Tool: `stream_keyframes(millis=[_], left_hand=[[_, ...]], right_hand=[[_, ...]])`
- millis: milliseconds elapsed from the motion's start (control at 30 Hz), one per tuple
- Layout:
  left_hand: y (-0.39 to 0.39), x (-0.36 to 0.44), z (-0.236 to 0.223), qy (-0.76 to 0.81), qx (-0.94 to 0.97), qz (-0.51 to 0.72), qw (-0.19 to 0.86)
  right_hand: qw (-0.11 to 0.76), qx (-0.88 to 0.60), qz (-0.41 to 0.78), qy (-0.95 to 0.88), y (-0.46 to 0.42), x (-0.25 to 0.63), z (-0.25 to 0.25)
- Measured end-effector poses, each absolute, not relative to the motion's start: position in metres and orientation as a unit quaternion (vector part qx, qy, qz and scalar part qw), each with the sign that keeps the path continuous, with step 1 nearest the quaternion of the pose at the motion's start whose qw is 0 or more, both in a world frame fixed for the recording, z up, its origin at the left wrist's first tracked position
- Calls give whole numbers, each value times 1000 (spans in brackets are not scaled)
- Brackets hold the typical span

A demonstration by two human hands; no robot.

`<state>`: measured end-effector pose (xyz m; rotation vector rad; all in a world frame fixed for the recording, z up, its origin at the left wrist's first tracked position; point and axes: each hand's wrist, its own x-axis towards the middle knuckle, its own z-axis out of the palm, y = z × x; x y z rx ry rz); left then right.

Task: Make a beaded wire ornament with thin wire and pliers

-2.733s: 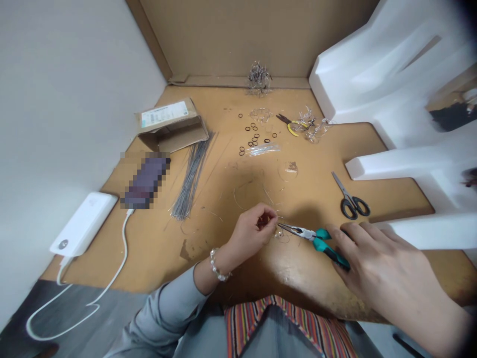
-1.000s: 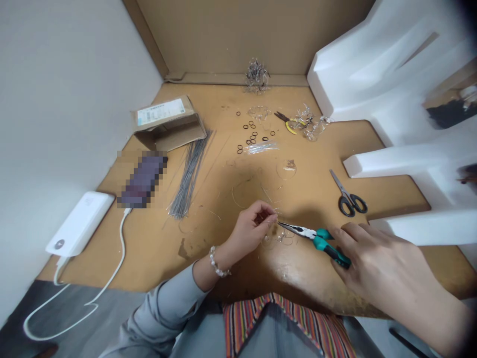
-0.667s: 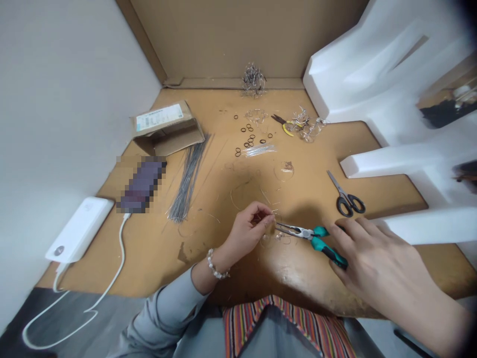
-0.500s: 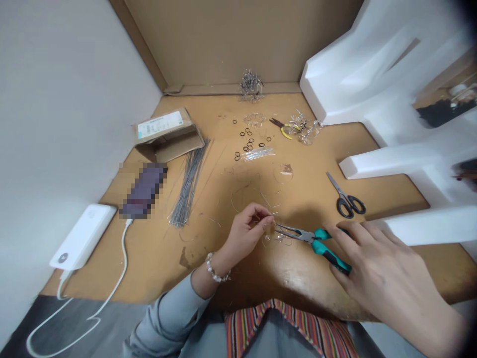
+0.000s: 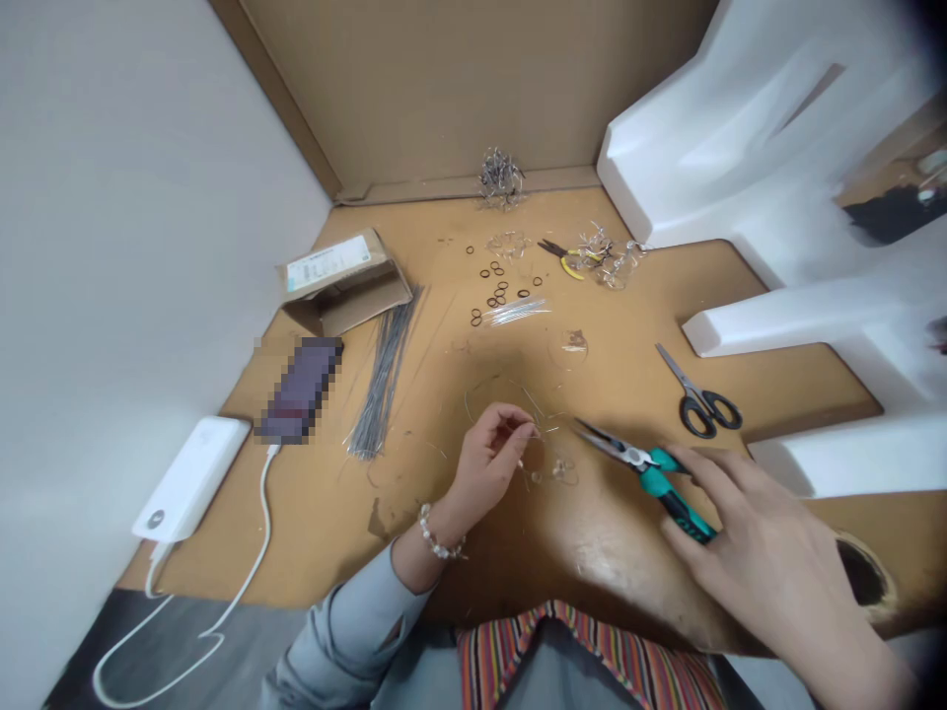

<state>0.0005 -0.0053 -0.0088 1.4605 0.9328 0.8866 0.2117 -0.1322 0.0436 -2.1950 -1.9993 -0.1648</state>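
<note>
My left hand [image 5: 489,461] is closed in a pinch, with a thin wire [image 5: 546,430] at its fingertips; the wire's full shape is too fine to make out. Long-nose pliers [image 5: 637,458] with teal and black handles are held in my right hand [image 5: 765,537]. Their jaws are slightly parted, hold nothing, and point at the left fingertips from a short distance. Just below those fingertips lie clear beads on wire [image 5: 560,470]. Loose bits of wire are scattered on the tabletop [image 5: 473,562] around the left hand.
Scissors [image 5: 697,399] lie at the right beside white foam [image 5: 784,454]. A bundle of grey wires [image 5: 381,385], an open cardboard box [image 5: 344,281], a phone [image 5: 302,390] and a cabled power bank [image 5: 193,478] occupy the left. Farther back are small rings [image 5: 497,288], yellow-handled pliers [image 5: 569,258] and wire tangles [image 5: 501,177].
The pliers in my right hand have drawn back to the right from the left fingertips, and their jaws have parted. My left hand keeps its pinch. The view has shifted slightly.
</note>
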Motion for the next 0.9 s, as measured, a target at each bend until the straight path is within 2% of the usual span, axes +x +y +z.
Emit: stream_keyframes(millis=[133, 233, 900], left_hand=[[-3, 0, -10, 327, 537, 390, 673], [-1, 1, -15, 290, 508, 391, 711], [-1, -2, -16, 272, 542, 374, 701]], right_hand=[[64, -774, -43, -629, -128, 221, 15], [71, -767, -30, -637, -121, 217, 1], [100, -756, -32, -646, -105, 204, -15]])
